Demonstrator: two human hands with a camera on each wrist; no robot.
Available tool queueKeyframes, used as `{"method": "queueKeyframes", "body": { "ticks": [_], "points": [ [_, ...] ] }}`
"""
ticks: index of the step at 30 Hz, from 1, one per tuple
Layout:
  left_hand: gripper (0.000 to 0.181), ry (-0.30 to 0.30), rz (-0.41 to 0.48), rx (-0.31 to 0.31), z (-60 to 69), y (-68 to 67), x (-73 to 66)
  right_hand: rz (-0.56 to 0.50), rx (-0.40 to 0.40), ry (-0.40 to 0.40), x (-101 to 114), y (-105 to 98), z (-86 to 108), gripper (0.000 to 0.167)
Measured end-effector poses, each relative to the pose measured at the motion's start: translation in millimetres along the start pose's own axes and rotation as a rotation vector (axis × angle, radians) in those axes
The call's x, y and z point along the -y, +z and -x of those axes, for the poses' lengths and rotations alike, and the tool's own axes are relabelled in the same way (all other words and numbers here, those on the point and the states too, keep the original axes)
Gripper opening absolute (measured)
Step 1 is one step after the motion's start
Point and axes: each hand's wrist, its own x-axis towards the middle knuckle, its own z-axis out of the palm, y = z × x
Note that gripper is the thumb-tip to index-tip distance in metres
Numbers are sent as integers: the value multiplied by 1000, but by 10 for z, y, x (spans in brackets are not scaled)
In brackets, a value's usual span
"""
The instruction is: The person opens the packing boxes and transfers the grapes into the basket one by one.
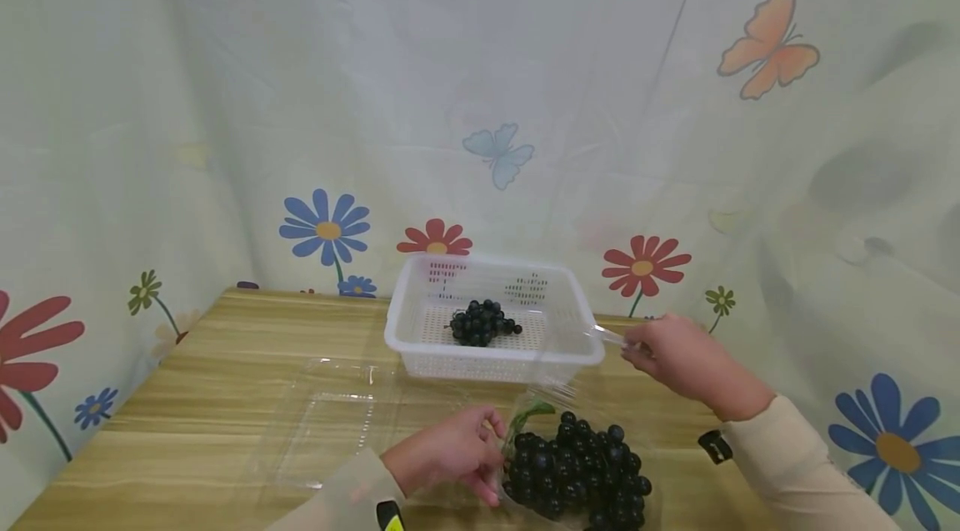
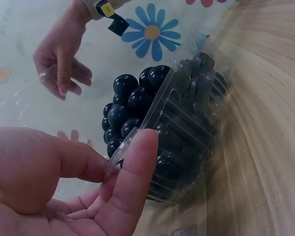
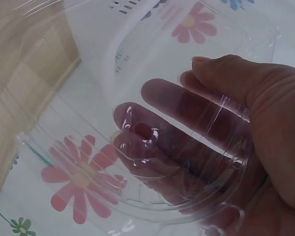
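the left hand [image 1: 463, 452] is pinching the thin, crimped rim of a clear plastic container [image 2: 184, 142], its grip closing thumb against fingers. inside that container, near the front of the tabletop [image 1: 202, 406], a big bunch of black grapes [image 1: 573, 468] is resting, each berry smooth, round and glossy, with a curling green stem [image 1: 536, 412] poking out near the left fingers. the container's wall is showing fine parallel ribs, and part of the bunch is bulging up past the rim.

the right hand [image 1: 671, 356] is holding up a clear, ridged lid [image 3: 88, 118], its grip grasping the edge, with the fingers showing through the glinting plastic. the lid is leaning across the right side of a white basket [image 1: 487, 352] in the head view.

the basket is standing behind the container, its plastic walls and floor pierced with small holes, and a smaller bunch of dark grapes [image 1: 480, 324] is lying inside. to the left, another clear plastic piece [image 1: 326, 431], flat and rectangular, is lying on the streaky wood grain. a softly creased curtain [image 1: 375, 56] is hanging behind, printed with flowers and butterflies.
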Motion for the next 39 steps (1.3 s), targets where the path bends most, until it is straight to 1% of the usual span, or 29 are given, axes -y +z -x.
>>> {"method": "queueKeyframes", "body": {
  "ticks": [4,6,8,12,15,18,22,25,28,31,33,35,37,39],
  "points": [
    [26,5,-44,-17,-11,-24,-10,-70,22,-4,-98,14,6,22],
    [26,12,-64,-33,-15,-30,-10,-118,48,14,-163,29,15,25],
    [26,28,-83,-50,-14,-30,-8,-175,85,44,-218,37,30,24],
    [27,39,-95,-72,-9,-29,-2,-272,156,105,-283,33,73,22],
    [27,44,-104,-88,-6,-37,-7,-315,187,133,-308,35,110,21],
    [25,55,-118,-106,-11,-47,-15,-378,214,179,-337,43,154,19],
    [23,69,-142,-115,-25,-63,-19,-479,229,228,-392,71,226,14],
    [22,74,-146,-120,-34,-72,-21,-530,230,246,-429,104,284,12],
    [21,79,-150,-132,-48,-82,-25,-524,218,236,-471,137,336,13],
    [20,85,-154,-150,-64,-91,-23,-492,199,203,-520,166,386,14],
    [20,95,-156,-157,-74,-99,-20,-499,201,208,-552,179,418,14],
    [20,103,-160,-168,-86,-108,-17,-531,209,230,-579,194,455,13],
    [21,107,-162,-174,-95,-118,-17,-591,226,271,-604,210,497,15],
    [22,111,-168,-186,-99,-125,-22,-635,237,296,-633,232,543,17]
  ]
}}
